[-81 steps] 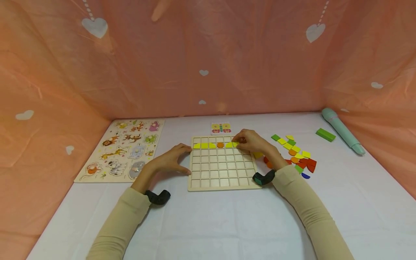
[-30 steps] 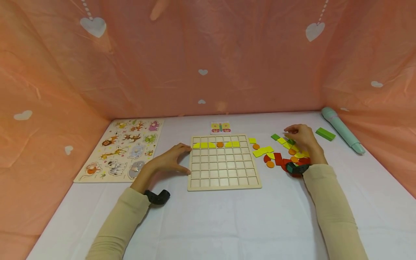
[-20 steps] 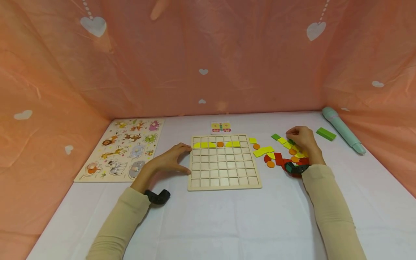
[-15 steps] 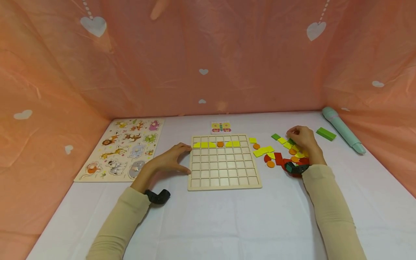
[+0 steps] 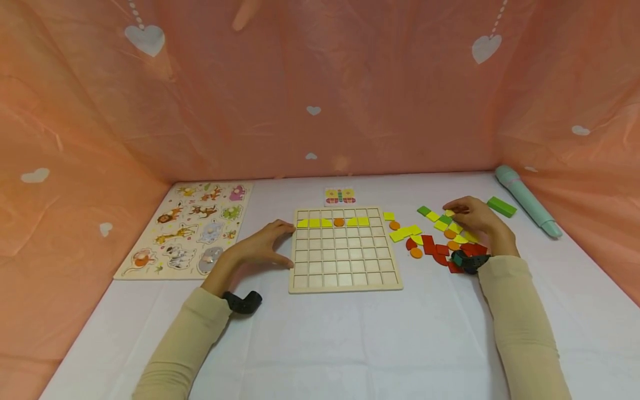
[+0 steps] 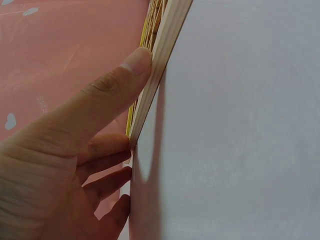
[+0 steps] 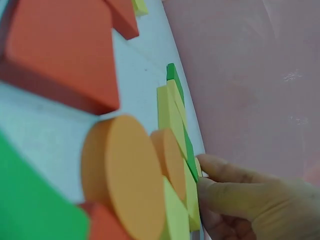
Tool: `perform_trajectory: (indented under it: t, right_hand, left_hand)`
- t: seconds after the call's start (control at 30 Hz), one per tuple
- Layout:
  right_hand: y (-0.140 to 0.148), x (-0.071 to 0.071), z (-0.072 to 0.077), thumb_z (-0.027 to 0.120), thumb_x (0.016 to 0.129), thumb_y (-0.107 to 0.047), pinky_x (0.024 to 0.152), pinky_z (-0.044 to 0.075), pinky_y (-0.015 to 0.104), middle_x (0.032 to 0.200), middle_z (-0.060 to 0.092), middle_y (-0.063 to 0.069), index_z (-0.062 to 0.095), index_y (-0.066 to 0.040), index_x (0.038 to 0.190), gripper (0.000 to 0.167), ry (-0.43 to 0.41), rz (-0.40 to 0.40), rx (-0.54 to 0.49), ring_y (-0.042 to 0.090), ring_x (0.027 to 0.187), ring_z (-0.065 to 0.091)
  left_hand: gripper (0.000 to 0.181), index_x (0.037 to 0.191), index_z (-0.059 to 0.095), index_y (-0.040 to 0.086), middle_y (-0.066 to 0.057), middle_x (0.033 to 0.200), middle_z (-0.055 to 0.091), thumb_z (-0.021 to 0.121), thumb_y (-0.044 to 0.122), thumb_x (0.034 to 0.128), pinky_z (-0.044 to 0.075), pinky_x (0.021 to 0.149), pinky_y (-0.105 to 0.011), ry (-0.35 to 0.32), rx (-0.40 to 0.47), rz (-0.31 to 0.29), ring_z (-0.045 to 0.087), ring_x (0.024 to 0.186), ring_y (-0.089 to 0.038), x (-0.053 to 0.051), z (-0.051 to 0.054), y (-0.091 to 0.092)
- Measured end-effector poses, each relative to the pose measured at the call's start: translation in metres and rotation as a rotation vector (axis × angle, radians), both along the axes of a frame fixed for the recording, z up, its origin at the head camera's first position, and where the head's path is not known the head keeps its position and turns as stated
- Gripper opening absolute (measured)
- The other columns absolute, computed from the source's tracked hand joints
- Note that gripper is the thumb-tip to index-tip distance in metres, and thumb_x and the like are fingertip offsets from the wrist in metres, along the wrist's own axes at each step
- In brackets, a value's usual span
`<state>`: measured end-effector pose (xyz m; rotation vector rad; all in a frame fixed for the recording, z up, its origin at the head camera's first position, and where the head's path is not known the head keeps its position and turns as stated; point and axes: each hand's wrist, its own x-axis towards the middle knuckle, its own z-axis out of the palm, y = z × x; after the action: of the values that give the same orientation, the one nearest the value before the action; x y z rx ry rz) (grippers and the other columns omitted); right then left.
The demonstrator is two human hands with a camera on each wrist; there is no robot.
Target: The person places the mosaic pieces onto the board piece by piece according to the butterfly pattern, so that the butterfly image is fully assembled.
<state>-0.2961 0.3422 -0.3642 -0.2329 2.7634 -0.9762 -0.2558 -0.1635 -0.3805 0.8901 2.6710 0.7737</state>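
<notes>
A wooden grid board (image 5: 330,255) lies mid-table. Yellow pieces (image 5: 314,223) and an orange disc (image 5: 339,222) sit in its second row. My left hand (image 5: 262,244) rests at the board's left edge, thumb and fingers spread along it; in the left wrist view the thumb (image 6: 137,61) touches the rim. At the pile on the right, my right hand (image 5: 477,215) pinches a small yellow piece (image 7: 198,167) between thumb and forefinger; its full shape is partly hidden. Beside it lie a green piece (image 5: 445,220), orange discs (image 5: 450,234) and red pieces (image 5: 428,244).
A butterfly pattern card (image 5: 340,196) lies behind the board. On the left is an animal peg puzzle (image 5: 200,222). A green block (image 5: 501,206) and a mint microphone (image 5: 527,200) lie at far right. Loose yellow pieces (image 5: 406,233) are beside the board.
My right hand has gone from the board's top row, where a yellow piece now lies, to the pile, and has just shifted slightly right with a yellow piece. The left hand stays put.
</notes>
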Motion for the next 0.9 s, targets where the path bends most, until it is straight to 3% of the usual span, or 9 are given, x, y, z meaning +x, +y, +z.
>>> perform_trajectory:
  t: [0.13,0.3,0.47,0.73,0.9]
  right_hand:
    - [0.002,-0.001,-0.003,0.053,0.094,-0.01,0.095,0.039,0.052,0.119,0.045,0.025,0.054,0.005,0.123,0.032,0.016,-0.06,0.032,0.038,0.104,0.04]
    - [0.002,0.0,-0.004,0.056,0.093,-0.015,0.088,0.043,0.046,0.111,0.049,0.024,0.056,0.006,0.119,0.032,0.057,-0.086,0.084,0.036,0.098,0.042]
    - [-0.008,0.004,0.003,0.057,0.094,-0.023,0.088,0.043,0.046,0.111,0.052,0.025,0.053,0.006,0.12,0.039,0.093,-0.102,0.074,0.036,0.098,0.045]
    - [-0.057,0.002,0.023,0.059,0.092,-0.028,0.08,0.048,0.04,0.101,0.06,0.023,0.058,0.007,0.112,0.04,0.301,-0.079,0.033,0.032,0.091,0.054]
    - [-0.1,0.004,0.024,0.064,0.089,-0.026,0.076,0.05,0.036,0.095,0.062,0.018,0.061,0.004,0.107,0.036,0.365,-0.049,-0.039,0.029,0.086,0.059]
  left_hand:
    - [0.086,0.137,0.04,-0.002,-0.017,0.137,0.04,0.081,0.033,0.0699,0.023,0.112,-0.045,0.004,0.001,0.0,0.033,0.131,-0.032,0.0,0.0,0.0]
    - [0.086,0.136,0.041,-0.004,-0.019,0.135,0.04,0.081,0.034,0.07,0.025,0.111,-0.046,0.019,0.004,-0.012,0.035,0.129,-0.033,-0.001,0.0,-0.001]
    - [0.086,0.136,0.04,-0.005,-0.019,0.135,0.041,0.081,0.033,0.07,0.025,0.111,-0.047,0.012,0.009,-0.014,0.035,0.129,-0.034,0.0,0.0,-0.001]
    - [0.086,0.136,0.04,-0.004,-0.019,0.135,0.04,0.081,0.033,0.0707,0.024,0.111,-0.047,0.012,0.007,-0.014,0.034,0.129,-0.034,0.001,0.002,-0.001]
    - [0.087,0.135,0.041,-0.006,-0.02,0.134,0.041,0.081,0.037,0.0701,0.026,0.111,-0.046,0.042,0.035,-0.035,0.035,0.128,-0.035,0.0,-0.001,-0.002]
